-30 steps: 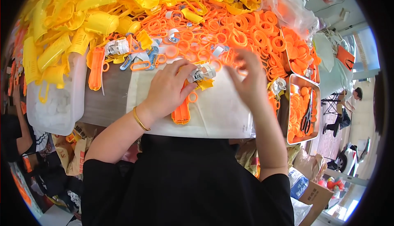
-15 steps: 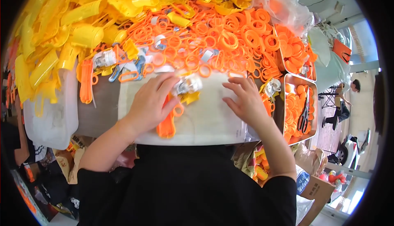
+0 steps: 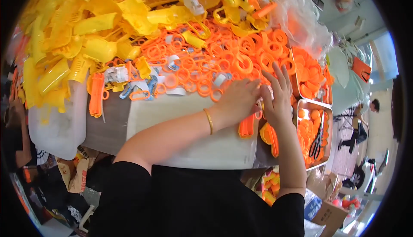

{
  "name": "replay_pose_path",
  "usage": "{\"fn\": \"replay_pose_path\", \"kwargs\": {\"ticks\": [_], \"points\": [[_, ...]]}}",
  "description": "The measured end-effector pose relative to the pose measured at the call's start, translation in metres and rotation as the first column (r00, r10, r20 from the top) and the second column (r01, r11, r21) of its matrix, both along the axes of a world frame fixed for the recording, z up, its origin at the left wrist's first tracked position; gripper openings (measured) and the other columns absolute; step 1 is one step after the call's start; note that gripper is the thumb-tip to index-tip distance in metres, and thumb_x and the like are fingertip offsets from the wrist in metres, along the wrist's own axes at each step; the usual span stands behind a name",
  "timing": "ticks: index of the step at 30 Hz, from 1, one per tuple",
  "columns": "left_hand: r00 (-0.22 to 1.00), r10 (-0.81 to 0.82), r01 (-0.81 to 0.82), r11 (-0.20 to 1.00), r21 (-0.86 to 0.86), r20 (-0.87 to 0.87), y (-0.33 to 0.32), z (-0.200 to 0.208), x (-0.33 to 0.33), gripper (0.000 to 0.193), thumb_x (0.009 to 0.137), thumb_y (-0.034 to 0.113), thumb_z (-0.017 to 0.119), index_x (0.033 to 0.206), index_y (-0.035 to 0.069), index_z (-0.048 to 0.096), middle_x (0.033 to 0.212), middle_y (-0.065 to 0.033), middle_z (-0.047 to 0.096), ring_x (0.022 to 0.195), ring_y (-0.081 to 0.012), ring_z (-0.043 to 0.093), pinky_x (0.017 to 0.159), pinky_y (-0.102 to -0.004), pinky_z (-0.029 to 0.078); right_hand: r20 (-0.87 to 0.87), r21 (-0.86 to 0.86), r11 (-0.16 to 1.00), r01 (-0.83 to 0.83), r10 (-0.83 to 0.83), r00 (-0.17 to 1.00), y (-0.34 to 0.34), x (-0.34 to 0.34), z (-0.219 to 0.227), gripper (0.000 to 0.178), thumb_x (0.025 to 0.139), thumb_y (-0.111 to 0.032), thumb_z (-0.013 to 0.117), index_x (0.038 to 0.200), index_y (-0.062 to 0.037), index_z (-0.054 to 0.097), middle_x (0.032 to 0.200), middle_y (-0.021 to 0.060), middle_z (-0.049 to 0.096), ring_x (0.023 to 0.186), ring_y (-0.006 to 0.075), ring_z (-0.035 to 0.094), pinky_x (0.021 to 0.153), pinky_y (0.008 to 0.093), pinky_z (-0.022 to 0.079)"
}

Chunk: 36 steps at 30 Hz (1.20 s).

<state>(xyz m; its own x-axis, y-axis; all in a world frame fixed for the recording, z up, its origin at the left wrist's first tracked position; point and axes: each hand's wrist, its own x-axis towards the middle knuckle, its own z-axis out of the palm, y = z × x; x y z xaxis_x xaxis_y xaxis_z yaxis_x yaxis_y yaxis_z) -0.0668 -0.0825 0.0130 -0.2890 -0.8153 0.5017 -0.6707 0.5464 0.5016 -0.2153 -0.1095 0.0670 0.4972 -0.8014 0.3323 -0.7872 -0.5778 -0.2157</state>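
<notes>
My left hand (image 3: 238,102), with a gold bangle on the wrist, reaches across to the right side of the pale mat (image 3: 193,138). Its fingers curl over an orange handle-shaped plastic piece (image 3: 246,127), whose lower end and a small ring stick out beneath; the upper part is hidden. Close beside it, my right hand (image 3: 277,96) is raised, fingers stretched and apart, thumb near the left fingertips. A second orange piece with some yellow (image 3: 267,137) lies by my right forearm. Another orange handle piece with a white part (image 3: 97,95) lies left of the mat.
Loose orange rings (image 3: 202,62) are heaped beyond the mat. Yellow plastic shells (image 3: 99,47) pile up at the far left above a translucent bin (image 3: 56,127). At right, a metal tray (image 3: 330,142) holds orange discs and black scissors (image 3: 317,144). A clear plastic bag (image 3: 301,17) sits behind.
My left hand has swung right from the mat's middle, and the orange handle piece has moved right with it. My right hand has risen, fingers pointing up. The view has shifted slightly.
</notes>
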Motion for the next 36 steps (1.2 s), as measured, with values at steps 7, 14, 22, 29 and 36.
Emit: {"fn": "replay_pose_path", "kwargs": {"ticks": [7, 14, 22, 29, 36], "points": [[0.987, 0.124, -0.144, 0.966, -0.216, -0.104, 0.029, 0.046, 0.120, 0.033, 0.074, 0.011, 0.066, 0.106, 0.006, 0.059, 0.112, -0.0138, 0.054, 0.107, -0.0332, 0.051, 0.090, -0.0453, 0.041, -0.226, 0.236, 0.935, -0.265, 0.319, 0.920, 0.032, 0.025, 0.016, 0.064, 0.076, -0.029, 0.066, 0.134, -0.0122, 0.046, 0.147, 0.0154, 0.030, 0.139, 0.0376, 0.020, 0.110, 0.0557, 0.014], [0.707, 0.630, -0.491, 0.765, -0.417, 0.323, 0.001, 0.069, 0.213, 0.022, 0.075, 0.010, 0.064, 0.096, 0.005, 0.061, 0.110, -0.0128, 0.056, 0.114, -0.0318, 0.047, 0.100, -0.0496, 0.034, -0.328, 0.282, 0.947, -0.156, 0.248, 0.912, 0.002, 0.009, 0.003, 0.071, 0.065, -0.025, 0.075, 0.130, -0.0146, 0.049, 0.142, 0.0137, 0.035, 0.137, 0.0362, 0.023, 0.110, 0.0582, 0.013], [0.867, 0.496, -0.443, 0.807, -0.390, 0.043, 0.022, 0.125, 0.218, 0.015, 0.072, 0.005, 0.062, 0.087, 0.007, 0.061, 0.109, -0.0103, 0.058, 0.116, -0.0326, 0.047, 0.101, -0.0512, 0.032, 0.169, 0.207, 0.922, -0.327, 0.296, 0.940, 0.001, 0.047, 0.033, 0.038, 0.077, -0.016, 0.071, 0.113, -0.0080, 0.061, 0.121, 0.0120, 0.056, 0.119, 0.0316, 0.049, 0.101, 0.0435, 0.037], [0.996, -0.008, -0.003, 0.993, 0.116, 0.090, 0.113, 0.070, 0.144, 0.011, 0.066, 0.003, 0.063, 0.077, 0.006, 0.061, 0.117, -0.0139, 0.054, 0.115, -0.0366, 0.047, 0.098, -0.0503, 0.037, -0.118, 0.316, 0.948, 0.036, 0.001, 0.993, -0.110, 0.047, -0.006, 0.024, 0.083, -0.019, 0.061, 0.099, -0.0011, 0.062, 0.096, 0.0113, 0.064, 0.081, 0.0320, 0.061, 0.072, 0.0379, 0.049], [0.972, -0.050, 0.025, 0.994, 0.110, 0.229, 0.091, 0.014, 0.114, 0.019, 0.067, 0.007, 0.065, 0.086, 0.007, 0.063, 0.106, -0.0125, 0.055, 0.103, -0.0321, 0.051, 0.091, -0.0419, 0.042, 0.068, -0.105, 0.993, 0.052, -0.045, 0.997, -0.145, 0.099, 0.000, 0.024, 0.083, -0.018, 0.059, 0.096, 0.0006, 0.062, 0.096, 0.0156, 0.062, 0.091, 0.0335, 0.059, 0.079, 0.0414, 0.049]]}}
